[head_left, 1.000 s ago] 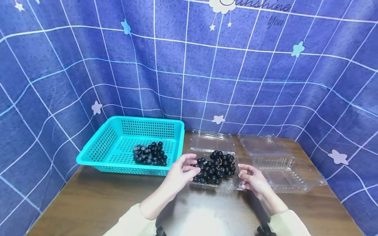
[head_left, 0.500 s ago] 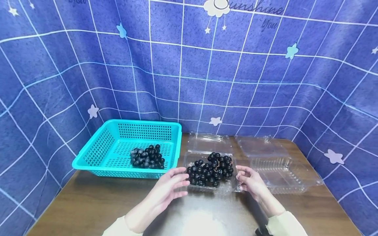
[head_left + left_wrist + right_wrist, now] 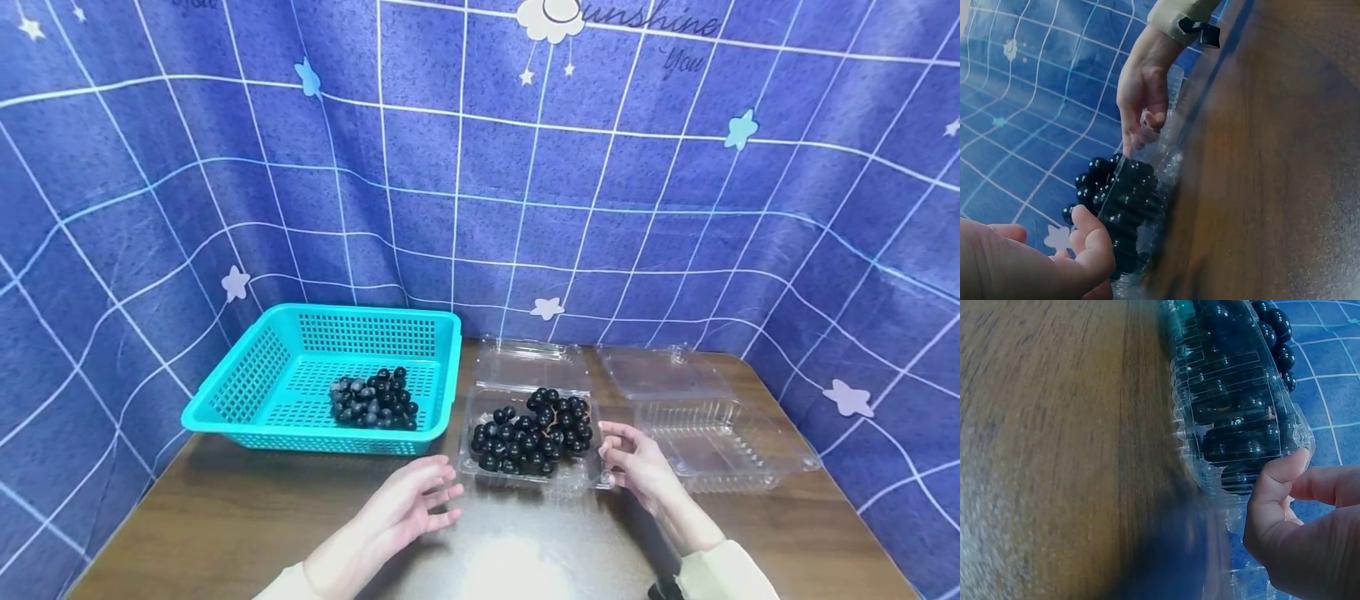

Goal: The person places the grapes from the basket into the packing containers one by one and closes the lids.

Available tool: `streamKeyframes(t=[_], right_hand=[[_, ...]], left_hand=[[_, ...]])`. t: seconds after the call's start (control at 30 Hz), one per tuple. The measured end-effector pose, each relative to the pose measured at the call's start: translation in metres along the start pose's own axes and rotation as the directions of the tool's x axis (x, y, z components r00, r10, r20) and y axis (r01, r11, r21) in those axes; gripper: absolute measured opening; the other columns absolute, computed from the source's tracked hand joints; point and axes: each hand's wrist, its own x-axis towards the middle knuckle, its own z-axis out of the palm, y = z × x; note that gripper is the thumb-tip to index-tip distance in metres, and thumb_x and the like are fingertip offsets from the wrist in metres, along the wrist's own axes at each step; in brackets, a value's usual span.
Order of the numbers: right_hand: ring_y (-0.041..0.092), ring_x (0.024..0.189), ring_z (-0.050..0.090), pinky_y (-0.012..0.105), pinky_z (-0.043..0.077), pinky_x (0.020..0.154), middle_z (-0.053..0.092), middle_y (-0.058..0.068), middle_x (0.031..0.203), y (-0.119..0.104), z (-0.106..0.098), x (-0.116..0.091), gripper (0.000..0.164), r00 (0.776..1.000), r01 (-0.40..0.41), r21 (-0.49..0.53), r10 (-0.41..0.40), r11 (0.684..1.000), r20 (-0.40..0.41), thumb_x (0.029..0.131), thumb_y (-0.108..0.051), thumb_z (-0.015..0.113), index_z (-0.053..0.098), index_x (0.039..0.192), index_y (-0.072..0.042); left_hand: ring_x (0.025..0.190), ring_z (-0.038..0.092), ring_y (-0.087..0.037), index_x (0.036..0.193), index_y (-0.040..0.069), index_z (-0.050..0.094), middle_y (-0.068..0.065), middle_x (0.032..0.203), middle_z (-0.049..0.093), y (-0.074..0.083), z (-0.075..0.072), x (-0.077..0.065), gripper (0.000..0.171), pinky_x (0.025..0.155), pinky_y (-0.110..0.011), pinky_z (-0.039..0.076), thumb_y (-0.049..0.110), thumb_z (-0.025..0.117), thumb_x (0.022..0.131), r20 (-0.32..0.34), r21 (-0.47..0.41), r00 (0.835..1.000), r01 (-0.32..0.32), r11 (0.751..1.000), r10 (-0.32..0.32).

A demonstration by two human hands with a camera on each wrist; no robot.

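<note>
Dark grapes (image 3: 525,437) fill a clear plastic clamshell container (image 3: 480,479), whose lid (image 3: 532,362) lies folded back behind it. At the container's front right corner, my right hand (image 3: 637,467) pinches the rim; the right wrist view shows the thumb (image 3: 1285,472) against that corner, the index finger behind it. My left hand (image 3: 405,504) hovers over the table just left of the container, apart from it, fingers loosely bent and holding nothing. In the left wrist view, its fingers (image 3: 1094,244) appear in front of the grapes.
On the left stands a turquoise basket (image 3: 322,440) with another bunch of dark grapes (image 3: 375,400) inside. A second clear clamshell (image 3: 712,450), open and without grapes, lies to the right. Behind the wooden table (image 3: 247,517) hangs a blue gridded cloth (image 3: 495,217).
My left hand has drawn back from the grapes, moving left and toward me. The right hand keeps its place at the container's corner. The camera view shifted slightly.
</note>
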Motion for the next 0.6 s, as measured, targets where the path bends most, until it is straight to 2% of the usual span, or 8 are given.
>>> streamKeyframes(t=[0.27, 0.5, 0.6], right_hand=[[0.006, 0.063, 0.047, 0.018, 0.044, 0.05, 0.051, -0.002, 0.081, 0.003, -0.004, 0.0, 0.055, 1.0, 0.017, -0.022, -0.017, 1.0, 0.018, 0.083, 0.012, 0.049, 0.032, 0.135, 0.01], [0.004, 0.064, 0.048, 0.017, 0.045, 0.051, 0.053, -0.004, 0.082, 0.004, -0.007, 0.0, 0.056, 0.996, 0.051, -0.019, -0.05, 0.999, 0.071, 0.083, 0.01, 0.049, 0.029, 0.135, 0.013], [0.004, 0.066, 0.048, 0.017, 0.045, 0.051, 0.052, -0.003, 0.084, 0.002, -0.007, 0.0, 0.056, 0.997, 0.047, -0.027, -0.045, 0.998, 0.069, 0.083, 0.009, 0.049, 0.029, 0.135, 0.012]], left_hand=[[0.102, 0.05, -0.024, 0.139, -0.006, 0.018, -0.012, 0.111, 0.046, -0.008, -0.005, 0.007, 0.064, 0.09, -0.043, 0.047, 0.007, 0.055, 0.088, -0.064, -0.036, 0.998, 0.009, 0.999, -0.011], [0.101, 0.051, -0.024, 0.138, -0.002, 0.019, -0.009, 0.109, 0.048, -0.011, -0.005, 0.012, 0.064, 0.091, -0.042, 0.045, 0.008, 0.057, 0.087, -0.042, -0.065, 0.999, 0.032, 0.997, -0.034], [0.1, 0.052, -0.023, 0.135, 0.0, 0.021, -0.009, 0.108, 0.047, -0.011, -0.003, 0.015, 0.061, 0.091, -0.043, 0.045, 0.007, 0.057, 0.087, -0.037, -0.085, 0.999, 0.037, 0.996, -0.04]])
